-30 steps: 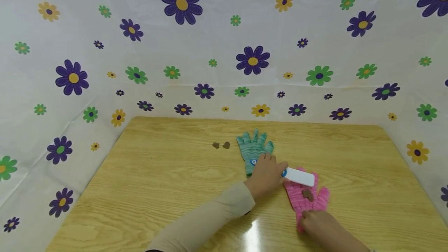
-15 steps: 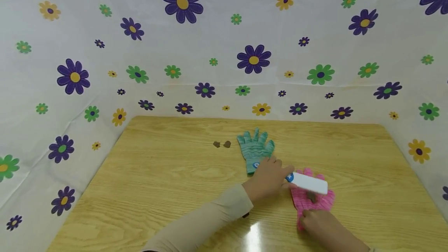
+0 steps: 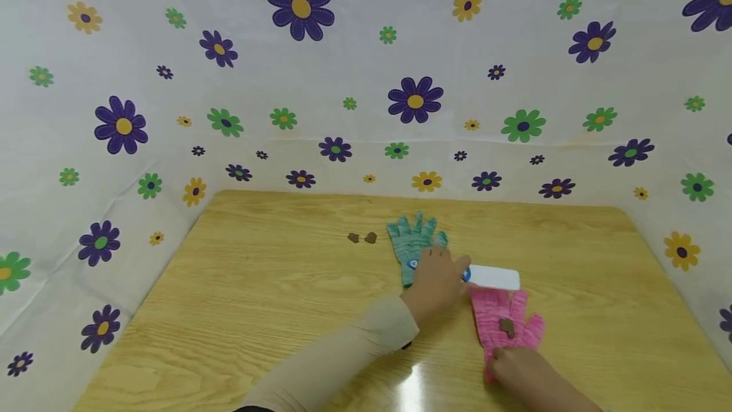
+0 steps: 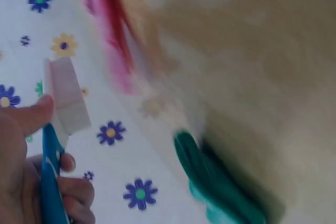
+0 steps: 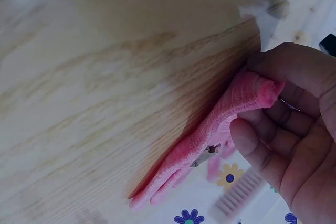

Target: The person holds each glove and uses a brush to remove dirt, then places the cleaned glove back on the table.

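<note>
My left hand point(image 3: 436, 281) grips the blue handle point(image 4: 51, 182) of a brush, thumb laid along it. The brush's white head point(image 3: 495, 277) is over the fingertip end of a pink knitted glove point(image 3: 493, 316); whether it touches cannot be told. On the glove's palm lies a brown patch point(image 3: 506, 327). My right hand point(image 3: 521, 370) pinches the glove's cuff point(image 5: 257, 90) between thumb and fingers. A green knitted glove point(image 3: 408, 243) lies flat beyond my left hand, which hides part of it.
Two small brown pieces point(image 3: 370, 238) lie left of the green glove on the wooden table point(image 3: 257, 297). A white flower-printed sheet point(image 3: 343, 68) rises behind the table and along both sides.
My left hand moved the brush right and toward me over the brown patch, then back left and away. The patch shows fully again. My right hand stayed at the cuff.
</note>
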A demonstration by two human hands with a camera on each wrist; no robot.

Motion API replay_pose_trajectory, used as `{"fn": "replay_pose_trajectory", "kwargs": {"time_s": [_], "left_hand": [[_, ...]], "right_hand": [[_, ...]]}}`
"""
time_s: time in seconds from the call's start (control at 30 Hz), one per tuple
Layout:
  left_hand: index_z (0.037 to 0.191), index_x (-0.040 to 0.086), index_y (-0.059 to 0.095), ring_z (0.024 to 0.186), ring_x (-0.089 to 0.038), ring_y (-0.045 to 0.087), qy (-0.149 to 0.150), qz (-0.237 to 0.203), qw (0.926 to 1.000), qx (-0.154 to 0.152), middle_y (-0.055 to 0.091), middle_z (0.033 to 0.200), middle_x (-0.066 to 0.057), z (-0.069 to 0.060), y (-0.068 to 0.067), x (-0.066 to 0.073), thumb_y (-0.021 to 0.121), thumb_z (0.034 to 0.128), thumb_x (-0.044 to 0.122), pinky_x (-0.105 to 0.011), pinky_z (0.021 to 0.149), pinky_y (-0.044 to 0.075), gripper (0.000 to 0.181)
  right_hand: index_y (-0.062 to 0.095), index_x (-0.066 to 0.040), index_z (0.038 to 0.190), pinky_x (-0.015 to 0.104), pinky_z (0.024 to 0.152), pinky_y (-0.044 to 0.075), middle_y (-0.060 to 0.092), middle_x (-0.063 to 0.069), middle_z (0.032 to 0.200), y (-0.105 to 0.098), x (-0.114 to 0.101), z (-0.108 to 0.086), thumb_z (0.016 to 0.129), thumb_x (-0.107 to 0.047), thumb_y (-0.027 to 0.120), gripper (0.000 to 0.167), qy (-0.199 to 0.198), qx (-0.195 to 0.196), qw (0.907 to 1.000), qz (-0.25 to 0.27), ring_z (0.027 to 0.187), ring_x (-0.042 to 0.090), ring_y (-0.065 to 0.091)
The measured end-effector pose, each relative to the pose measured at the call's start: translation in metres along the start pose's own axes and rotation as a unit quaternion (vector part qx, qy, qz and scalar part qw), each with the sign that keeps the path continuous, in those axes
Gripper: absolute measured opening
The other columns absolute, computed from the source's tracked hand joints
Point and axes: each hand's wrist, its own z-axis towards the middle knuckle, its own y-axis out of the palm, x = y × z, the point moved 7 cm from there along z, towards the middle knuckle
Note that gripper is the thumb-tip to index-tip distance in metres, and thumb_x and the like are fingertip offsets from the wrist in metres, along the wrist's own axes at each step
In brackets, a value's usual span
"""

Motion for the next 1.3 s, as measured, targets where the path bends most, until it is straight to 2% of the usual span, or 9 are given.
{"fn": "replay_pose_trajectory", "kwargs": {"time_s": [0.13,0.2,0.33,0.5,0.6,0.83,1.07,1.23,1.3], "left_hand": [[0.118,0.034,0.054,0.092,-0.016,0.055,0.083,-0.039,0.9956,-0.019,0.064,0.095,0.002,-0.013,0.007,0.021,0.041,0.0885,0.065,-0.030,0.084,0.043,0.045],[0.120,0.037,0.054,0.092,-0.015,0.054,0.097,-0.029,0.9946,-0.024,0.065,0.097,0.002,-0.017,0.013,0.028,0.043,0.0865,0.067,-0.030,0.086,0.041,0.047],[0.129,0.039,0.051,0.092,-0.016,0.053,0.070,-0.010,0.9971,-0.026,0.065,0.098,0.000,-0.019,0.022,0.027,0.043,0.0860,0.068,-0.030,0.086,0.039,0.053],[0.138,0.041,0.042,0.097,-0.016,0.052,0.034,-0.026,0.9978,-0.051,0.064,0.104,-0.001,-0.013,0.027,0.020,0.037,0.0869,0.069,-0.030,0.088,0.039,0.058],[0.135,0.039,0.046,0.097,-0.016,0.054,0.025,-0.037,0.9975,-0.054,0.065,0.103,-0.001,-0.008,0.031,0.015,0.036,0.0871,0.068,-0.030,0.087,0.040,0.057],[0.117,0.033,0.055,0.095,-0.017,0.060,-0.028,-0.011,0.9990,-0.034,0.068,0.097,0.002,0.005,0.031,-0.009,0.038,0.0863,0.068,-0.032,0.089,0.044,0.049],[0.114,0.030,0.054,0.086,-0.017,0.057,0.040,-0.050,0.9978,-0.021,0.064,0.087,0.002,-0.009,0.015,-0.001,0.038,0.0907,0.063,-0.031,0.079,0.045,0.043],[0.122,0.036,0.053,0.089,-0.012,0.054,0.109,-0.020,0.9934,-0.029,0.065,0.096,0.004,-0.021,0.009,0.007,0.041,0.0875,0.065,-0.028,0.081,0.042,0.047],[0.125,0.038,0.052,0.094,-0.013,0.054,0.119,-0.007,0.9921,-0.039,0.065,0.101,0.004,-0.023,0.010,0.008,0.042,0.0871,0.065,-0.028,0.085,0.041,0.049]], "right_hand": [[0.058,-0.014,0.059,0.021,0.046,0.036,0.052,-0.003,0.060,0.001,0.001,0.000,0.063,-0.005,0.074,0.019,0.006,-0.010,0.9999,0.006,0.050,0.008,0.042],[0.058,-0.013,0.060,0.022,0.047,0.038,0.053,-0.002,0.060,0.000,0.001,0.000,0.064,-0.006,0.074,0.018,0.005,0.000,1.0000,-0.005,0.050,0.009,0.045],[0.057,-0.013,0.060,0.023,0.046,0.040,0.053,-0.002,0.060,0.000,0.002,0.001,0.063,-0.006,0.073,0.017,0.009,0.006,0.9997,-0.023,0.051,0.010,0.047],[0.057,-0.013,0.058,0.023,0.045,0.039,0.053,-0.001,0.059,0.002,0.002,0.001,0.061,-0.004,0.073,0.018,0.009,0.004,0.9993,-0.036,0.050,0.010,0.047],[0.056,-0.013,0.057,0.022,0.045,0.039,0.052,-0.002,0.058,0.002,0.001,0.001,0.060,-0.003,0.073,0.020,0.015,0.008,0.9990,-0.041,0.049,0.009,0.045],[0.054,-0.016,0.055,0.021,0.045,0.036,0.050,-0.004,0.058,0.003,-0.004,0.002,0.059,-0.001,0.070,0.022,0.009,-0.015,0.9992,0.035,0.049,0.006,0.041],[0.051,-0.018,0.055,0.023,0.045,0.035,0.049,-0.004,0.058,0.005,-0.001,0.003,0.061,-0.001,0.069,0.025,0.042,-0.039,0.9971,0.050,0.050,0.006,0.037],[0.051,-0.019,0.055,0.023,0.044,0.035,0.050,-0.004,0.057,0.006,0.001,0.002,0.062,-0.002,0.069,0.026,0.048,-0.038,0.9968,0.052,0.049,0.006,0.037],[0.050,-0.019,0.054,0.023,0.044,0.035,0.050,-0.004,0.057,0.006,0.001,0.001,0.062,-0.002,0.069,0.028,0.046,-0.037,0.9969,0.052,0.049,0.006,0.037]]}}
